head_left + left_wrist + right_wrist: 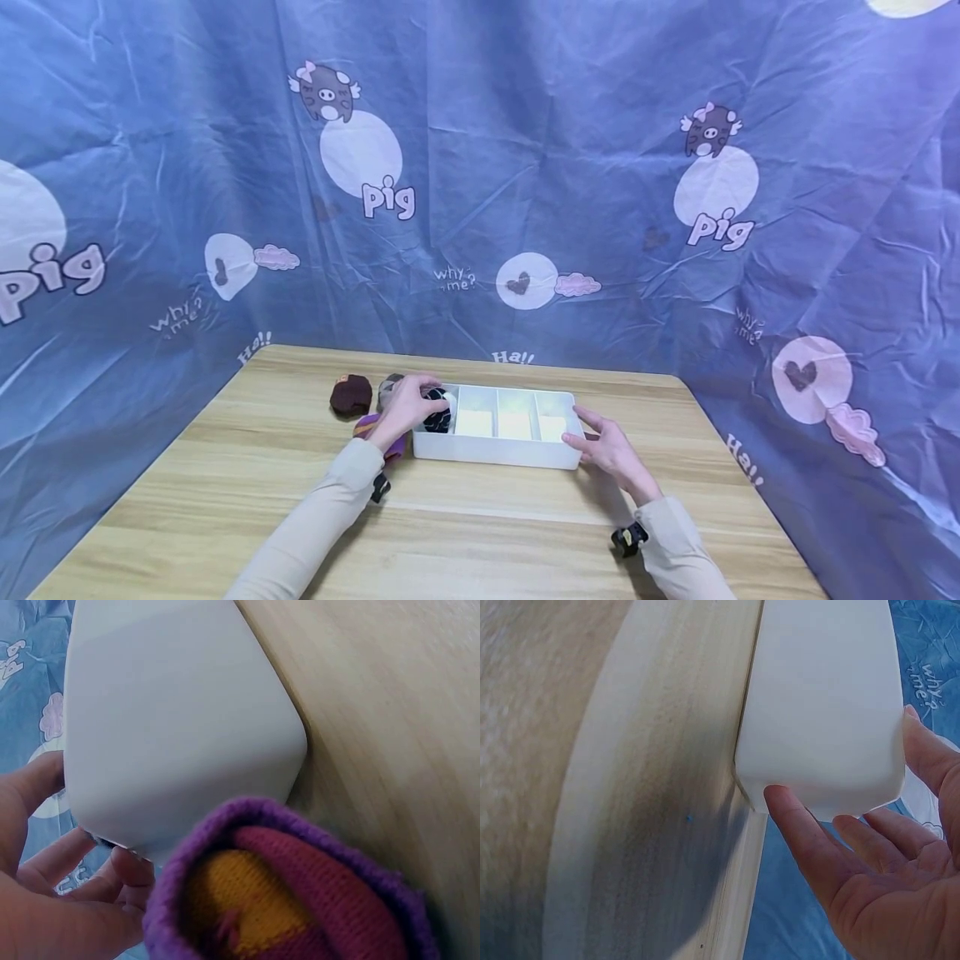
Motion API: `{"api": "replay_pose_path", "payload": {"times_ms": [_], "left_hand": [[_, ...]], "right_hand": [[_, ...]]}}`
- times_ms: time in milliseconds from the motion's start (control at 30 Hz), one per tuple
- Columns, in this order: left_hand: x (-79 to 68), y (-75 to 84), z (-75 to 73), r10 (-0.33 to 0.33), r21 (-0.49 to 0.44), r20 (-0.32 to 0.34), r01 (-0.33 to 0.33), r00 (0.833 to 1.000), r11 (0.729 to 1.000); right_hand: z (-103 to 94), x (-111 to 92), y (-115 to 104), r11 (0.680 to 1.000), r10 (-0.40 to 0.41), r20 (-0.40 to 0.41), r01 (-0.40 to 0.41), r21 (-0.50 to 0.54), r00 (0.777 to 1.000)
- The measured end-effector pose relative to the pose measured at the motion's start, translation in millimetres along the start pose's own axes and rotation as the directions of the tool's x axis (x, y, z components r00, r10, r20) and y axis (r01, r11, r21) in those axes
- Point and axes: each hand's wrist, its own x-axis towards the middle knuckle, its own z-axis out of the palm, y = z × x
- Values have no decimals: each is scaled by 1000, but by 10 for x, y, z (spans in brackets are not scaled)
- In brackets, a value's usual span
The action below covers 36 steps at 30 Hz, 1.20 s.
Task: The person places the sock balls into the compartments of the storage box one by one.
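While the right hand [611, 450] gripped one end of the white box [497, 452], the left hand [408, 406] reached over the other

From my remote seat, I saw the black bundle [437, 418] with pale lines lying in the leftmost compartment, right at the left hand's thumb and fingertips; I could not tell whether they pinched it or merely touched it. Across the box, the right hand's thumb met the near corner and its fingers reached round the end. A purple knit bundle [292, 892] sat under the left wrist, just beside the box. Near it on the table [450, 533] were a grey bundle [387, 390] and, farther left, a dark maroon bundle [351, 397].
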Motion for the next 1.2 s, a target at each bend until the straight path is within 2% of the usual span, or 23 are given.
{"api": "replay_pose_path", "payload": {"times_ms": [100,300,633,867,967,1200], "left_hand": [[-4,-2,-12,-15,-15,14,15,1000,1000],[-13,-8,-43,-2,-65,30,3,1000,998],[-40,-89,-100,87,-159,-11,-88,996,983],[-91,-130,-216,59,-214,4,-57,998,975],[-111,-165,-281,65,-225,-4,-64,998,972],[-211,-340,-412,48,-230,-34,-54,998,972]], "right_hand": [[-1,-3,-2,1000,-5,8,5,-7,1000],[3,-21,-17,1000,-5,6,5,0,1000],[3,-30,-18,1000,4,2,-4,-1,1000],[-2,-19,-19,1000,1,14,-1,6,1000],[-13,-9,-11,1000,7,12,-7,11,1000],[-17,-9,-32,1000,6,20,-7,20,1000]]}}
